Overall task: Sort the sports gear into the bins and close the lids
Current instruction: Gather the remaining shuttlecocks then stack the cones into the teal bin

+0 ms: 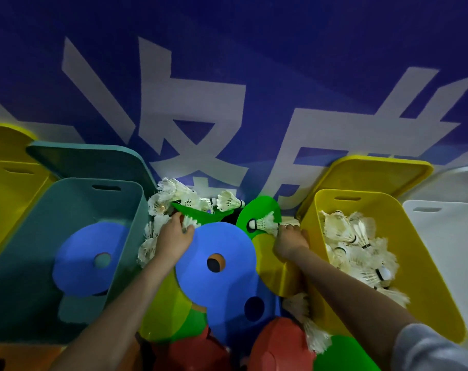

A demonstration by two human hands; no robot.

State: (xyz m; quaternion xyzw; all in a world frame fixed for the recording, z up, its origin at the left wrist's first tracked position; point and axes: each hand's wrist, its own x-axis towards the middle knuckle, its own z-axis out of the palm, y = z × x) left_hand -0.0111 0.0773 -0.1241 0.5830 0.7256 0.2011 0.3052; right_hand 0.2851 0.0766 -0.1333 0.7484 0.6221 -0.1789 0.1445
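Two hands are down in the heap between the bins, and I read this as the middle of the sorting step, with the lids a long way off. My left hand (174, 236) has its fingers curled round a white feathered shuttlecock (188, 223) at the far edge of the big blue flat disc with a round hole (217, 253). My right hand (290, 241) pinches the feather skirt of another white shuttlecock (262, 224) lying on the green flat disc (262, 207), just beside the near wall of the yellow plastic bin (388, 202).

That yellow bin already holds a pile of white shuttlecocks (358, 253), so I judge both birdies belong there. The teal plastic bin (120, 210) on my left holds a blue disc (88, 253), so discs go that way. More loose shuttlecocks (184, 196) lie at the back of the heap, a few more sit low against the yellow bin, and red and green discs crowd the bottom of the view.

Next, I would lift the right hand clear and carry it over the yellow rim, which is close and high on this side; the feathers could catch on it. The left hand has to cross over the blue disc and my own right forearm, so I would move it second. Open room is above the heap; sideways, both bin walls hem me in. The yellow lid (374, 172) and teal lid (93, 159) lean behind their bins, clear of my path.
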